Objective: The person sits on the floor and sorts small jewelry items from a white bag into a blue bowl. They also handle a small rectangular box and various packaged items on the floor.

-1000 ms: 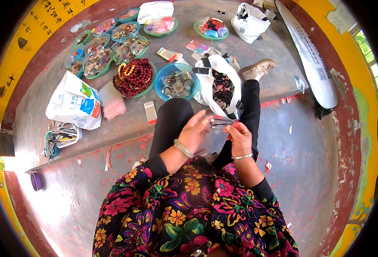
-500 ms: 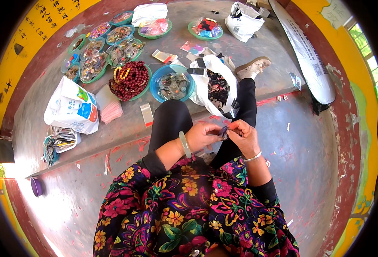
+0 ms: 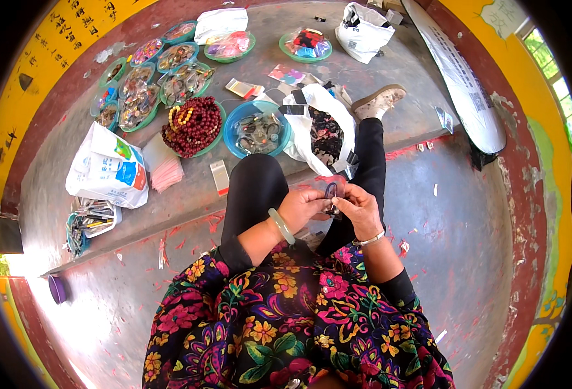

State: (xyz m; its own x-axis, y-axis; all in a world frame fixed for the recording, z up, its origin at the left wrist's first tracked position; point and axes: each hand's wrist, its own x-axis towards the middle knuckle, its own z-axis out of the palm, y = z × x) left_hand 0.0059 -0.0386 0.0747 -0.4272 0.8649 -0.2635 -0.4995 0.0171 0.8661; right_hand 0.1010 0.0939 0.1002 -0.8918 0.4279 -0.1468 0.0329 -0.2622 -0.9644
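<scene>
The left hand (image 3: 301, 209) is mostly closed, its fingers curled and thumb and fingertips pinched on the left side of a clear packet (image 3: 339, 183). The right hand (image 3: 360, 212) is bent over the opposite side, thumb and fingers clamped on it. The two hands almost meet, with the packet between them, in front of the person, near the white bag (image 3: 348, 121) and above the legs. The packet looks thin and see-through, with a pinkish tint. A dark loop (image 3: 331, 189) shows upright at it, small shiny bits below; whether the loop is fully inside, I cannot tell.
</scene>
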